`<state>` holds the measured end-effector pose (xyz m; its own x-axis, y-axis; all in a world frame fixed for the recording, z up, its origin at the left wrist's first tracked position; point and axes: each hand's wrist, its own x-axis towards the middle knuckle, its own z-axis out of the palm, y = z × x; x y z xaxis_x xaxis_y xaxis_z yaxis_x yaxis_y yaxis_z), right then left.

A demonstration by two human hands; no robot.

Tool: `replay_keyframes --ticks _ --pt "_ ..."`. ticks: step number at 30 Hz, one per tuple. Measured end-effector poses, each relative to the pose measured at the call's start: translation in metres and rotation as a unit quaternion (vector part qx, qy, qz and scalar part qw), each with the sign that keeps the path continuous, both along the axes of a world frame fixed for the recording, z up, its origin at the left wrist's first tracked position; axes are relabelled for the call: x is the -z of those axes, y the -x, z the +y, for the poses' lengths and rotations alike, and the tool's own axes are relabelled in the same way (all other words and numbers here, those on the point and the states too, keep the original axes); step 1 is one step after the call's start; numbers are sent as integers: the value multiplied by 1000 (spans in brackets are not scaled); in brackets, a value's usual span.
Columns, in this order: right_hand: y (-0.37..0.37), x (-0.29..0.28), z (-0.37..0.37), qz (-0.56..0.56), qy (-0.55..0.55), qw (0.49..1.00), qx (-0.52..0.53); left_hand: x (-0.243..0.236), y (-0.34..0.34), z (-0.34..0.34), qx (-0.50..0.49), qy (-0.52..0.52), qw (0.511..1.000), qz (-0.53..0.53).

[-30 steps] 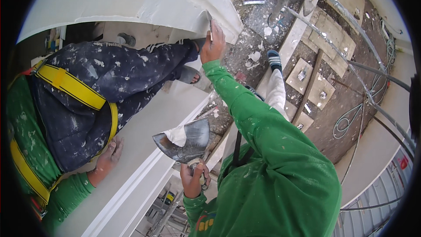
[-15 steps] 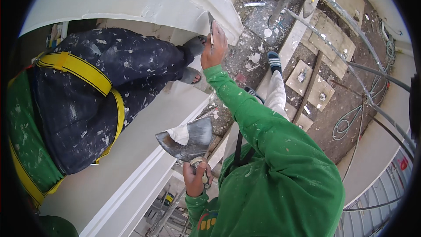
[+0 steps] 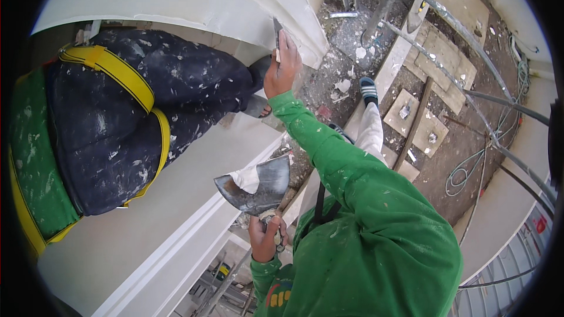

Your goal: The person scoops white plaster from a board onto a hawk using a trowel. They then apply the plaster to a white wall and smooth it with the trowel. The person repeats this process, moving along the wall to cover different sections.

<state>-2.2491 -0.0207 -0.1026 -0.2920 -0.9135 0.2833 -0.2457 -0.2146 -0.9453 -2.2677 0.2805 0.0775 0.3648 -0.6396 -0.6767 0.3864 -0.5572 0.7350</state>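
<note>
The right grip [image 3: 283, 66] grasps a putty knife [image 3: 277, 32] at twelve o'clock; the left grip [image 3: 262, 245] clasps a wide metal blade [image 3: 267, 185] at seven o'clock — a careless tilt could shed the white paste [image 3: 247, 181] lying at its upper edge.

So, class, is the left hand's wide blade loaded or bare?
Partly loaded: white material covers part of the blade; dull grey elsewhere.

No lettering or number is legible from here. The green sweatshirt [image 3: 376, 246] bears a small red-and-yellow print [image 3: 278, 294], its shapes unreadable. The red patch [image 3: 540, 223] by the far right edge may be a sign; it's too blurred to tell.
</note>
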Motion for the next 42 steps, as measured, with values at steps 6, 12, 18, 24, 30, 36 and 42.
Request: replay_keyframes --ticks 6,12,18,24,30,36,42 --pt "-19 -3 31 37 -8 998 -49 -3 3 1 -1 46 999 26" --pt "105 -77 93 -109 0 960 -258 -10 5 7 -35 181 963 194" --pt "175 -179 126 -129 181 824 -520 -28 -11 -18 68 188 912 357" --pt "178 -99 65 2 -86 915 -394 -71 -33 -23 103 300 916 246" --pt "106 37 -51 -372 -415 821 -127 -65 -11 -18 68 262 938 217" --pt "63 43 -81 -403 -452 778 -169 -64 25 10 -35 202 950 236" --pt "64 10 -100 -372 -458 771 -240 -59 36 20 -132 226 933 245"
